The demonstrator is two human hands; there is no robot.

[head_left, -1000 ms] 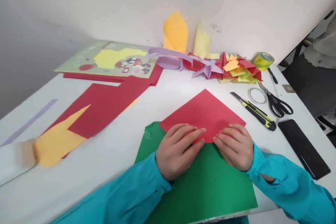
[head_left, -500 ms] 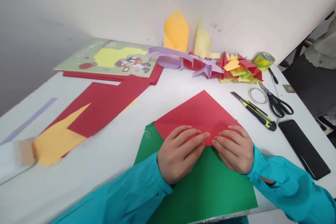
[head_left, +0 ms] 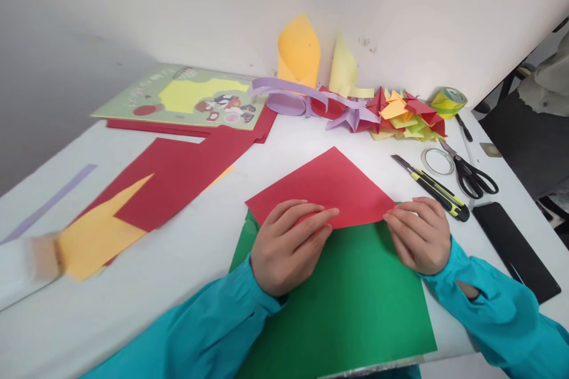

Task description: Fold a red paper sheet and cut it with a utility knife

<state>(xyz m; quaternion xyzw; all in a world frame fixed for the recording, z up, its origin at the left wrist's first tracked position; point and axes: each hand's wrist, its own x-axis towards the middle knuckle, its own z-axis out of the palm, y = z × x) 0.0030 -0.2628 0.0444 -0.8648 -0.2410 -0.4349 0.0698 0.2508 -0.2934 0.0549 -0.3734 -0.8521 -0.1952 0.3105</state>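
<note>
Holds red paper (head_left: 331, 180) just beyond the fingertips, pinching its near edge with the loosely curled left hand (head_left: 287, 249) and its right corner with the nearly closed right hand (head_left: 420, 237). Has green paper (head_left: 355, 302) under the left hand.

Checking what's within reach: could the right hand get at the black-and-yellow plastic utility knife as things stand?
Probably yes: the knife lies uncovered beyond the right hand, though its fingers are on the red paper sheet.
</note>
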